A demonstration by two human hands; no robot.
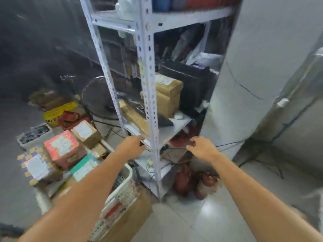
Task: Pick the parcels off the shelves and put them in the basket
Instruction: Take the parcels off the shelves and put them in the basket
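Both arms reach toward the shelf (148, 95). Fingers on the right hand (201, 148) hang loose and empty; left hand (132, 145), can't tell, too blurry.

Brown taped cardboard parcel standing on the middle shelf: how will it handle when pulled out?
The brown taped cardboard parcel is probably stiff: its boxy sides hold shape, though the top bulges. The tape wrap may be slippery, so a two-handed grip seems safer. It stands tall behind the white metal shelf post, so pushed high it might tip.
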